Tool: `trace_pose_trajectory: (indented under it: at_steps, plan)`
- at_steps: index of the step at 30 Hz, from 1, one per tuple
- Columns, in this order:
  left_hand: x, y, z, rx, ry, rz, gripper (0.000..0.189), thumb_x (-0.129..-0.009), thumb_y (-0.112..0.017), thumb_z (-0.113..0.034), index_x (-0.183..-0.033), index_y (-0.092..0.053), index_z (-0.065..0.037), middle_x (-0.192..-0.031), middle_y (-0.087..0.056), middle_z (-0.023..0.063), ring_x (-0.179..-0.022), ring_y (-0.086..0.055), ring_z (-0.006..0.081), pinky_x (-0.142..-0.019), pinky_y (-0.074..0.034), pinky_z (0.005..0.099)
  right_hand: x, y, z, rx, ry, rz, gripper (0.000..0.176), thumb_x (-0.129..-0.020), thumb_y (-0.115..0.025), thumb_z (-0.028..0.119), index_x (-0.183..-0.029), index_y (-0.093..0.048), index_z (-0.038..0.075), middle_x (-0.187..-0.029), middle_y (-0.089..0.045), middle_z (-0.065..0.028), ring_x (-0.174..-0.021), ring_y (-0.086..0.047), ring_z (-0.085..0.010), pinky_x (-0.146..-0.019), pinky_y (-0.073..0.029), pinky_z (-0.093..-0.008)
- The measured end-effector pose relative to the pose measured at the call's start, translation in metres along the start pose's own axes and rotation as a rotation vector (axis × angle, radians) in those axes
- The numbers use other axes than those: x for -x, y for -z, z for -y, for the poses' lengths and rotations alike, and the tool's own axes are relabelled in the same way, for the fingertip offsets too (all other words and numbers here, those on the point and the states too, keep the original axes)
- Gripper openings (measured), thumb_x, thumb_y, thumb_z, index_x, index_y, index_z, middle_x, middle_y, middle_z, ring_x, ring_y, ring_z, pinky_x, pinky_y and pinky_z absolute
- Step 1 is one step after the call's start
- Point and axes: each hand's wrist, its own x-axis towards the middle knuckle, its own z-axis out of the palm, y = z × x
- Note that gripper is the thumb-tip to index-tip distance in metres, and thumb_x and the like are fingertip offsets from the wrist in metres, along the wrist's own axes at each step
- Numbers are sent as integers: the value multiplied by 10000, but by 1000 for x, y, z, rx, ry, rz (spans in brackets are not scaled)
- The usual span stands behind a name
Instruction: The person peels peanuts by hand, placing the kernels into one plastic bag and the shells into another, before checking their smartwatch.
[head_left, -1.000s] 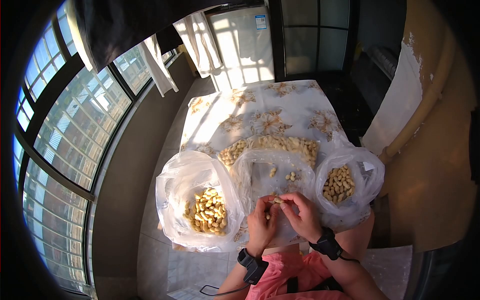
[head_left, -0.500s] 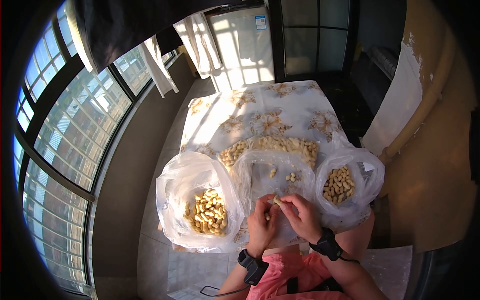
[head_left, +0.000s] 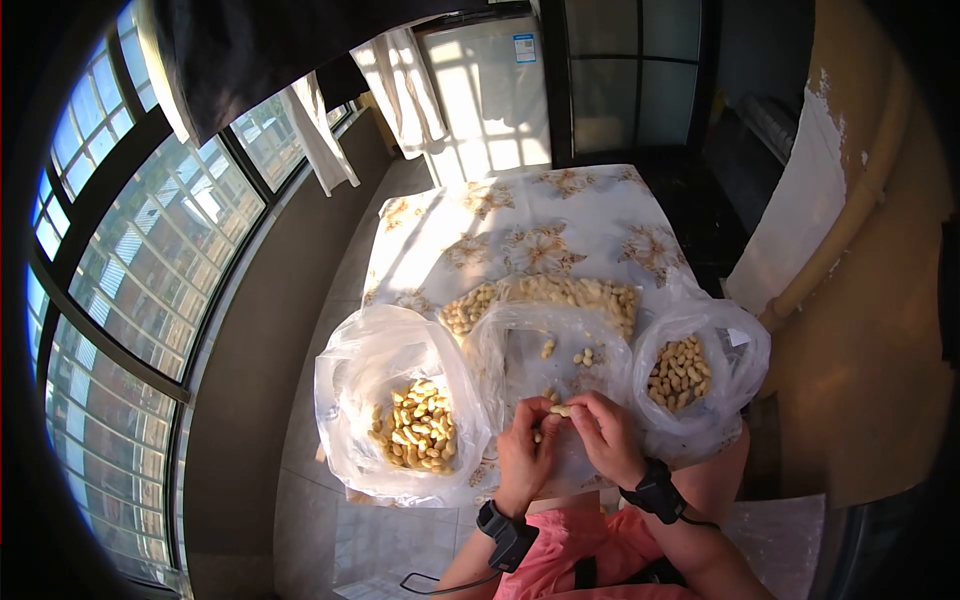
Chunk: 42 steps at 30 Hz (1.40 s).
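At far left, curved window (head_left: 130, 250) with dark frames, sunlit buildings beyond. Right of it, pale hanging cloth (head_left: 318, 135) up by the glass. Nearer, on left near edge of table with floral tablecloth (head_left: 540, 230), left plastic bag (head_left: 345, 375), mouth open, holding heap of yellowish peanut pieces (head_left: 420, 430); whole or just shells, cannot tell.

Just right of that bag, left hand (head_left: 522, 455), fingers curled, thumb and fingertips pinching one end of a peanut (head_left: 560, 410). Black wrist device (head_left: 505, 530) strapped below it. Peanut held between both hands, over near lip of middle plastic bag (head_left: 500, 345), about centre of the near table edge. Middle plastic bag almost bare inside, only a few loose kernels (head_left: 585, 357) on its floor. Just behind it, farther off, loose pile of peanuts (head_left: 560, 293) spread on tablecloth.

Right hand (head_left: 608, 435) tight against left, fingertips meeting, fingers bent and clamped on other end of same peanut. Second wrist device (head_left: 655, 490) on that wrist.

Farther right, right plastic bag (head_left: 738, 345), open, part-filled with rounder kernels (head_left: 680, 372), just beside right hand. Bottom centre, pink clothing (head_left: 570, 550) of the person. Far right, tan wall (head_left: 870, 300) in shade.
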Motion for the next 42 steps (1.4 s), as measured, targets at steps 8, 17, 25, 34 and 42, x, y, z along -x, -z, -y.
trace_pose_trajectory:
  at_steps: [8,17,25,34,42]
  plan:
    - [0,3,-2,-29,-21,18,181,-987,-656,-201,-1048,-593,-43,-792,-667,83,-686,-649,171,-643,-505,297,0,3,7,52,-12,17,188,-1030,-539,166,-992,-619,-1,-812,-617,-138,-721,-631,-262,-644,-479,-343]
    - [0,3,2,-107,-28,36,194,-991,-649,-224,-992,-602,-35,-727,-628,87,-613,-572,178,-609,-483,300,1,0,-1,-14,-23,11,196,-998,-618,187,-1057,-619,0,-907,-663,-143,-793,-668,-242,-690,-510,-325]
    - [0,2,-1,-8,-6,37,201,-966,-678,-131,-1143,-612,-64,-837,-717,88,-728,-665,141,-670,-509,276,1,1,0,16,-26,12,195,-1009,-600,195,-1047,-615,4,-898,-659,-144,-776,-656,-262,-674,-501,-333]
    - [0,1,0,-22,-21,34,156,-988,-649,-153,-1104,-612,-55,-873,-715,88,-739,-674,159,-688,-519,282,1,0,0,-15,-25,15,193,-997,-619,186,-1050,-611,0,-899,-659,-139,-797,-665,-251,-685,-509,-329]
    - [0,3,-2,-33,2,36,139,-1002,-622,-151,-1085,-616,-39,-880,-713,106,-758,-696,189,-686,-532,301,1,-1,-1,1,-14,13,178,-973,-650,158,-1050,-614,1,-909,-666,-137,-810,-680,-233,-685,-519,-326]
